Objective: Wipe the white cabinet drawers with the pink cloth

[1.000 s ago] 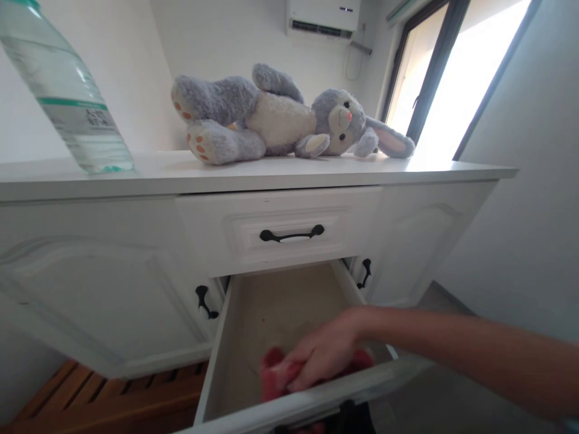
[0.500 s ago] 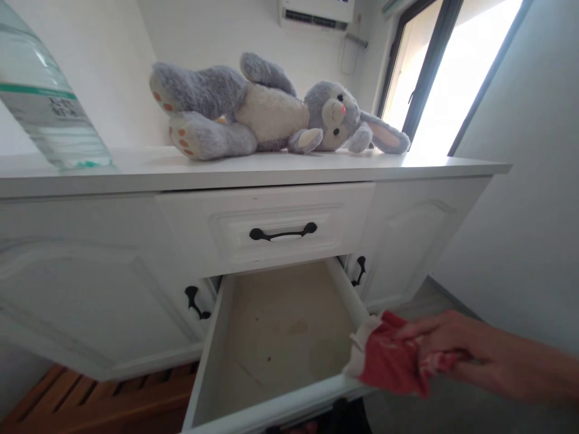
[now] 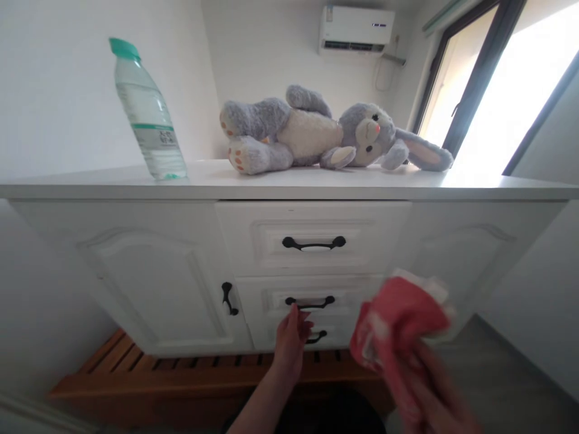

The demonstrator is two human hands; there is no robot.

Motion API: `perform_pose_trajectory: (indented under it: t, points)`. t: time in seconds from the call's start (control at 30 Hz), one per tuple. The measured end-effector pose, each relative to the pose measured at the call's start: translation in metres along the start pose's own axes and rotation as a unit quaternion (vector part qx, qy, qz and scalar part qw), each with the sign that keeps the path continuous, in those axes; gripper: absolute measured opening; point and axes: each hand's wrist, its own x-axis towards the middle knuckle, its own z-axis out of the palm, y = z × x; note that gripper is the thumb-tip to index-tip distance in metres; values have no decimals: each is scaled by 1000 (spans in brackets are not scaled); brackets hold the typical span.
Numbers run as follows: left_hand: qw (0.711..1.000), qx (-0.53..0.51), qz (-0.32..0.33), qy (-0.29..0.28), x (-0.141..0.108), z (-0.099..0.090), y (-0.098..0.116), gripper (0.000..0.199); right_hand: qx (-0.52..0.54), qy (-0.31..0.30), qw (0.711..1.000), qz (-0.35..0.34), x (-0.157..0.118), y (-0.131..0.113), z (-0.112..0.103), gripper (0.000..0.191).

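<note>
One red cloth (image 3: 400, 319): bunched, pale at upper edge, motion-blurred; raised in front of the drawers' right edge and the right door (image 3: 470, 265).
Right hand (image 3: 434, 386): fingers closed around the cloth's lower part; exact finger positions blurred.
Left hand (image 3: 289, 337): fingers loosely bent, a tip at the left end of the middle handle (image 3: 312, 303); cannot tell if it grips.
Middle drawer (image 3: 266, 295): front in line with the cabinet face.
Upper drawer (image 3: 271, 256): directly above, likewise in line, black upper handle (image 3: 314, 244).
Lower handle (image 3: 318, 337): just below the middle one, partly hidden by the left hand.
Left door (image 3: 154, 295): left of drawers, white, black upright door handle (image 3: 229, 298) near its right edge.
Cabinet top (image 3: 203, 172): plush rabbit (image 3: 310, 135) lying on its side, belly forward; green-capped bottle (image 3: 151, 126) standing left of it.
Wooden slats (image 3: 136, 374): beneath the cabinet.
Background: air conditioner (image 3: 357, 27) high on back wall (image 3: 266, 54), window (image 3: 474, 84) at right.
</note>
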Motion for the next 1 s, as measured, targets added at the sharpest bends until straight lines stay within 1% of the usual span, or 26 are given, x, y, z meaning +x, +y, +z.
perform_pose_trajectory:
  t: [0.03, 0.07, 0.1, 0.13, 0.17, 0.2, 0.23, 0.27, 0.3, 0.33, 0.37, 0.43, 0.5, 0.57, 0.63, 0.67, 0.73, 0.8, 0.83, 0.87, 0.9, 0.93, 1.0]
  points:
    - [999, 33, 13, 0, -2, -4, 7, 50, 35, 14, 998, -55, 29, -20, 19, 58]
    - [997, 69, 44, 11, -7, -11, 13, 53, 76, 14, 992, -102, 58, -40, 38, 56]
    - [990, 101, 92, 36, -15, -19, 21, 56, 114, 21, 984, -134, 86, -58, 58, 52]
    - [977, 124, 154, 79, -23, -28, 28, 57, 122, 12, 979, -162, 113, -74, 79, 50]
    - [956, 142, 223, 129, -30, -37, 36, 58, 126, 7, 971, -203, 137, -89, 101, 47]
    - [929, 163, 283, 176, -36, -46, 44, 58, 128, 4, 962, -242, 157, -102, 121, 44]
    - [899, 194, 334, 206, -40, -54, 52, 60, 126, -3, 955, -270, 175, -113, 140, 41]
    - [870, 239, 372, 219, -41, -61, 59, 62, 128, -12, 948, -291, 190, -123, 157, 40]
    - [842, 294, 396, 219, -38, -67, 65, 65, 139, -27, 943, -301, 202, -131, 171, 39]
    - [819, 346, 405, 212, -34, -71, 70, 66, 158, -45, 941, -298, 213, -137, 181, 38]
    - [803, 388, 405, 203, -27, -74, 74, 67, 182, -62, 939, -287, 221, -139, 187, 37]
    - [786, 434, 403, 178, -14, -73, 72, 67, 227, -84, 933, -265, 227, -130, 188, 34]
    - [777, 458, 410, 137, -4, -61, 60, 63, 229, -85, 935, -256, 218, -103, 177, 34]
    - [769, 482, 414, 66, -3, -36, 37, 58, 188, -74, 948, -248, 195, -60, 157, 39]
    - [764, 505, 401, -36, -7, 0, 11, 56, 121, -55, 967, -218, 162, -7, 133, 42]
    - [757, 510, 398, -95, -10, 22, -1, 57, 81, -40, 974, -206, 144, 20, 121, 41]
    - [743, 504, 381, -219, -16, 64, -21, 59, 12, -36, 986, -164, 113, 69, 99, 41]
    - [734, 494, 360, -297, -19, 98, -33, 63, -26, -38, 991, -126, 88, 104, 85, 40]
    - [731, 488, 352, -321, -20, 108, -38, 64, -34, -37, 993, -111, 78, 115, 82, 40]
    - [730, 484, 346, -335, -19, 113, -43, 64, -37, -35, 994, -99, 68, 122, 83, 39]
    - [732, 481, 342, -341, -17, 112, -49, 64, -33, -34, 995, -86, 60, 125, 86, 39]
    - [736, 480, 336, -339, -15, 107, -56, 62, -21, -41, 996, -70, 52, 124, 92, 40]
    - [748, 489, 313, -323, -7, 85, -74, 61, 32, -78, 996, -24, 36, 115, 108, 45]
